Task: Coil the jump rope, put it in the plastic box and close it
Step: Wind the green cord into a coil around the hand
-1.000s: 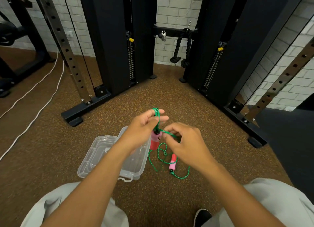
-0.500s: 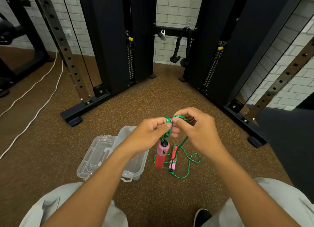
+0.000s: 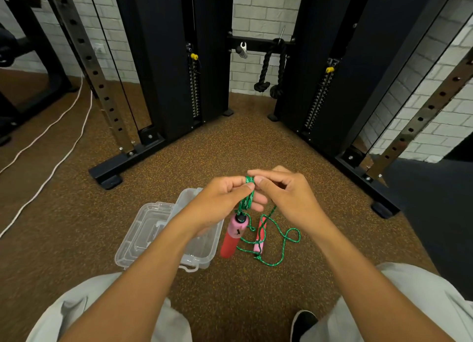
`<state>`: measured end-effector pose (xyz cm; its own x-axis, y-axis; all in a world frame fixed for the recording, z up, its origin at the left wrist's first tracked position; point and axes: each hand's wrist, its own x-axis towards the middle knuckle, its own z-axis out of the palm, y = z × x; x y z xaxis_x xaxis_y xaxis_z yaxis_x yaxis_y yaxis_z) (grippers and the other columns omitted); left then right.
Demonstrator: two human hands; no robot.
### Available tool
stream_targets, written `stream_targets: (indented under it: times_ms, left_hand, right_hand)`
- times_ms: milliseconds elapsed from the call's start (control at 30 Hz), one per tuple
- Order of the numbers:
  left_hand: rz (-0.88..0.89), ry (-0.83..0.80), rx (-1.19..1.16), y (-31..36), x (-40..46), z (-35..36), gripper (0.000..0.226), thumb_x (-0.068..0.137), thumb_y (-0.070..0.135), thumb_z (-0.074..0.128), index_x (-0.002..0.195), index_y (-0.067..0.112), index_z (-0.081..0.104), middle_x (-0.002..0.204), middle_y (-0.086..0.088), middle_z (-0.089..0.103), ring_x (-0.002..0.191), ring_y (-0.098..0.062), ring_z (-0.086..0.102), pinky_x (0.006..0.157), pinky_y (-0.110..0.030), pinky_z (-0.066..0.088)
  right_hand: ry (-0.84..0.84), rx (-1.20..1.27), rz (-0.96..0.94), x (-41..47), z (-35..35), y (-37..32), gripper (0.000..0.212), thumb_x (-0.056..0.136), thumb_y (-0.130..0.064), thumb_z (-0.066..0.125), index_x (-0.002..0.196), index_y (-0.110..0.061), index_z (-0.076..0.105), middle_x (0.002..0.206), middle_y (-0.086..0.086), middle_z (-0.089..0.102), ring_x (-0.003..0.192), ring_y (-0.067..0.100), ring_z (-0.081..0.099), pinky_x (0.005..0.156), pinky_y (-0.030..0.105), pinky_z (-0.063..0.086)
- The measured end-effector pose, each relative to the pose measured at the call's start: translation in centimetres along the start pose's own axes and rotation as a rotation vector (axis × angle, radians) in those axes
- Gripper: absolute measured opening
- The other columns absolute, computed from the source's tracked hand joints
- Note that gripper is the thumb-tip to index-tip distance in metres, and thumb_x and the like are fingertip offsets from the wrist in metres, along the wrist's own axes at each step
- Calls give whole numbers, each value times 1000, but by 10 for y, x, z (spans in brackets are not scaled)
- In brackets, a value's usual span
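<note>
- Left hand [image 3: 222,201]: raised over the floor, thumb and fingers pinching a small bundle of coiled green jump rope [image 3: 247,195]. The fingers are curled round the strands.
- Right hand [image 3: 284,193]: directly beside the left, thumb and forefinger pinching the top of the same bundle. The fingertips of the two hands nearly touch there.
- Near handle [image 3: 234,235]: pink and red, hanging from the bundle below the left hand, tilted slightly, clear of the floor as far as can be judged.
- Second handle [image 3: 260,235]: pink, lying on the floor just to the right of the hanging one.
- Loose rope: the uncoiled remainder runs from the right hand down to the floor, where it lies in open loops around and to the right of the second handle.
- Plastic box [image 3: 202,249]: clear, on the floor below the left forearm, which partly covers it. It stands open, with its lid [image 3: 143,229] laid flat to the left, joined to the box.
- Floor [image 3: 230,149]: brown speckled rubber.
- Surroundings: black gym machine [image 3: 174,60] with weight stacks ahead; a black knotted rope attachment [image 3: 271,67] hangs on the crossbar between the columns; a white cable [image 3: 51,142] runs across the floor at far left.
- Person: light grey trouser legs at the lower edge, one black shoe [image 3: 303,323] at lower right.
</note>
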<state>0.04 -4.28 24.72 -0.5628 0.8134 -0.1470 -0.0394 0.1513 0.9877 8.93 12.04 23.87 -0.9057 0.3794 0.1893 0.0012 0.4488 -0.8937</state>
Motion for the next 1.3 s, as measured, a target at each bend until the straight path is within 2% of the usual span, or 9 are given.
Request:
stream_targets:
  times_ms: [100, 267, 500, 667, 767, 867, 967, 1133, 1300]
  left_hand:
    - [-28, -38, 2, 1, -3, 0, 22, 107, 14, 49, 108, 8, 70, 88, -2, 80, 82, -13, 76, 83, -24, 57]
    - [45, 45, -257, 8, -5, -10, 19, 102, 12, 51, 107, 10, 70, 93, -4, 81, 85, -14, 77, 85, -27, 58]
    - [72, 57, -329, 8, -6, -15, 40, 105, 5, 45, 140, 19, 56, 136, 1, 70, 125, -12, 66, 107, -35, 49]
    - [56, 167, -97, 3, -2, -15, 47, 106, 2, 43, 151, 17, 45, 141, 5, 65, 120, 2, 64, 90, -9, 52]
    - [73, 155, 20, 0, 0, -15, 46, 106, 1, 43, 146, 24, 47, 140, 8, 65, 122, 5, 63, 91, -5, 48]
    - [62, 124, 67, -1, 2, -13, 41, 107, 3, 42, 138, 27, 55, 131, 10, 71, 119, 7, 63, 102, -11, 46]
    - [43, 103, 46, -2, 3, -12, 40, 107, 6, 42, 136, 26, 61, 128, 7, 73, 126, -6, 63, 114, -27, 41]
    - [35, -21, 43, -1, 0, -4, 34, 107, 5, 41, 130, 12, 66, 118, -5, 78, 112, -16, 72, 103, -26, 51]
    - [27, -81, 69, -4, -1, -6, 29, 106, 7, 46, 122, 13, 69, 109, -2, 80, 103, -17, 74, 102, -35, 52]
  right_hand:
    - [-15, 172, 82, 0, 0, 0, 17, 93, -22, 72, 108, -22, 79, 79, -4, 72, 76, 7, 63, 73, 23, 51]
    - [9, 332, 181, 0, 1, 14, 10, 97, -12, 67, 101, -10, 74, 79, 6, 66, 68, 14, 57, 63, 32, 51]
    - [-44, -180, -11, -20, 31, 15, 22, 100, -22, 61, 111, -29, 78, 67, 1, 69, 54, 6, 53, 55, 27, 42]
    - [-35, -479, -198, -24, 27, 0, 20, 98, -24, 62, 111, -18, 76, 94, -3, 76, 80, 8, 66, 76, 22, 49]
    - [-37, -444, -210, -23, 22, -8, 13, 93, -20, 65, 101, -19, 75, 89, -11, 69, 74, 0, 57, 70, 12, 41]
    - [24, -370, -184, -22, 12, -16, 6, 93, -19, 67, 93, -21, 73, 85, -24, 62, 64, -2, 54, 60, 9, 37]
    - [69, -302, -148, -19, 2, -21, 7, 94, -22, 69, 91, -25, 73, 86, -17, 68, 61, 0, 52, 57, 10, 36]
    - [80, -274, -139, -10, -10, -18, 2, 92, -22, 73, 93, -24, 74, 90, -13, 72, 81, 0, 64, 72, 12, 43]
    - [44, -133, -86, -7, -15, -13, 4, 87, -21, 78, 90, -19, 75, 80, -11, 71, 72, -2, 60, 71, 15, 45]
